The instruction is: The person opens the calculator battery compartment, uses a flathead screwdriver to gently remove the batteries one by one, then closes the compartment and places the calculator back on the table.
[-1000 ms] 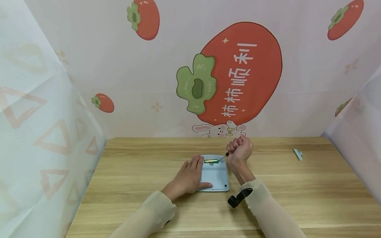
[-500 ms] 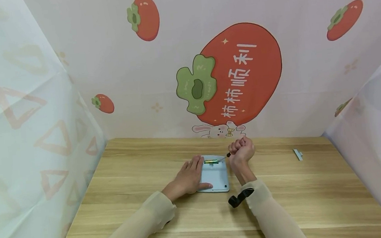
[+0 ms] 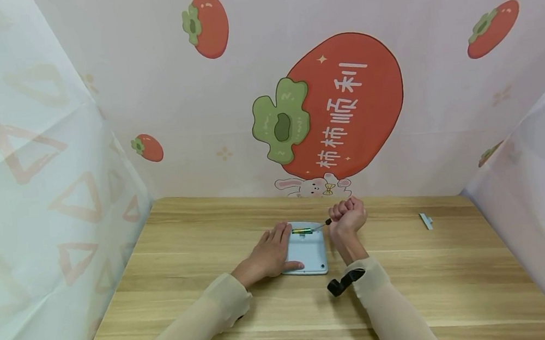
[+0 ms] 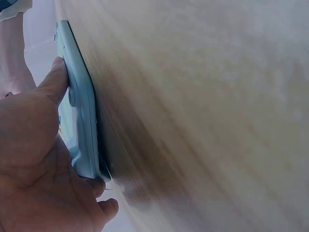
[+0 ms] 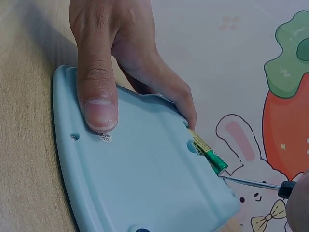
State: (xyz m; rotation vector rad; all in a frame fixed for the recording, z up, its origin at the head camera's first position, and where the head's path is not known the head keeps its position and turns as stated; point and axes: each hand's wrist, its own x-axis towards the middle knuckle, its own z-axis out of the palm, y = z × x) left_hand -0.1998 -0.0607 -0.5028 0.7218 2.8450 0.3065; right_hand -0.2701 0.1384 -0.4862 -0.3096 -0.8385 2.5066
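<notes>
A light-blue calculator (image 3: 310,254) lies back up on the table, its battery slot uncovered. My left hand (image 3: 269,251) holds it by its left part, thumb over the back and fingers at the far edge, as the right wrist view shows. In the slot sits a green and gold battery (image 5: 211,157), its right end slightly raised. My right hand (image 3: 348,217) grips a screwdriver (image 5: 256,183) by its dark handle. The metal shaft reaches the battery's end at the slot. Most of the handle is hidden in the fist.
A small light-blue battery cover (image 3: 426,221) lies apart on the right of the wooden table (image 3: 186,244). Printed cloth walls (image 3: 191,145) stand behind and on both sides. A black strap-like piece (image 3: 344,282) sticks out from my right wrist.
My right hand has shifted slightly to the right with the screwdriver. The left hand and the calculator stay in place.
</notes>
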